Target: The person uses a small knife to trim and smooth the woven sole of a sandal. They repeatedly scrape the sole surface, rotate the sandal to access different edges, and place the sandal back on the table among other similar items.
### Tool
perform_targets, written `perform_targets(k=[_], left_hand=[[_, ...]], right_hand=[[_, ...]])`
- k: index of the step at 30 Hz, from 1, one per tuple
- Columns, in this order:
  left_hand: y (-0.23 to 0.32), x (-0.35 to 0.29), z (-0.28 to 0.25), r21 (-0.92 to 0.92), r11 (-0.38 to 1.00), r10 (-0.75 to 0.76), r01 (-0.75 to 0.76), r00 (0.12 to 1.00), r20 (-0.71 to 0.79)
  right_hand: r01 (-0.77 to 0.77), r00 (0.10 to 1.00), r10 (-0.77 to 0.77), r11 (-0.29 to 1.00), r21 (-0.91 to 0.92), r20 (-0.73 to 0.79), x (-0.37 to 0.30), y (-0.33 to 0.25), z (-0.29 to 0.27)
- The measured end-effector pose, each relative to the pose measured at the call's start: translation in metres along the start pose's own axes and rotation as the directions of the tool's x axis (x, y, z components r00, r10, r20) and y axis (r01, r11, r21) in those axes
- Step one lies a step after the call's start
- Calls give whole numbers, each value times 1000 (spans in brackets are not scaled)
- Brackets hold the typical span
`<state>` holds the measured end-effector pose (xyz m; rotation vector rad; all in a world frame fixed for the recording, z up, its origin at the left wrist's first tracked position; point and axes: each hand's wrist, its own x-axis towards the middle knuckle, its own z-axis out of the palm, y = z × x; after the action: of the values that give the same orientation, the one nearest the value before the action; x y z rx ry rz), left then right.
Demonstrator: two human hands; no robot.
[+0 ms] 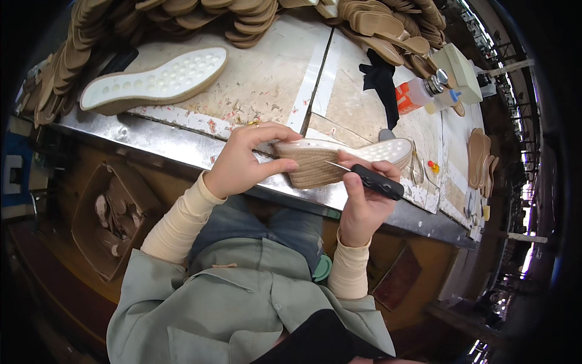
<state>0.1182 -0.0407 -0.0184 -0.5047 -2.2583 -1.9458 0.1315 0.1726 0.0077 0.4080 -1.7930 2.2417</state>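
My left hand grips the heel end of a wedge shoe sole with a woven rope side and a white dimpled bottom, held on its side over the bench's metal edge. My right hand holds a black-handled knife; its thin blade touches the rope side of the sole. Both forearms wear cream sleeves.
A second white-bottomed sole lies on the worn benchtop at the left. Stacks of tan insoles ring the back of the bench. A black rag, an orange-and-white bottle and more insoles sit at the right. A cardboard box of scraps stands below left.
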Motion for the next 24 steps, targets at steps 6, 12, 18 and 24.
perform_targets(k=[6, 12, 18, 24], left_hand=[[-2, 7, -4, 31, 999, 32, -32, 999, -9], [-8, 12, -7, 53, 998, 44, -45, 999, 23], [-9, 11, -6, 10, 999, 42, -42, 999, 29], [-10, 9, -5, -35, 999, 35, -34, 999, 36]], right_hand=[[121, 985, -105, 986, -117, 139, 14, 18, 15], [68, 985, -38, 982, -175, 166, 24, 14, 27], [50, 982, -7, 974, -221, 191, 24, 16, 26], [94, 976, -37, 960, -262, 216, 22, 17, 25]])
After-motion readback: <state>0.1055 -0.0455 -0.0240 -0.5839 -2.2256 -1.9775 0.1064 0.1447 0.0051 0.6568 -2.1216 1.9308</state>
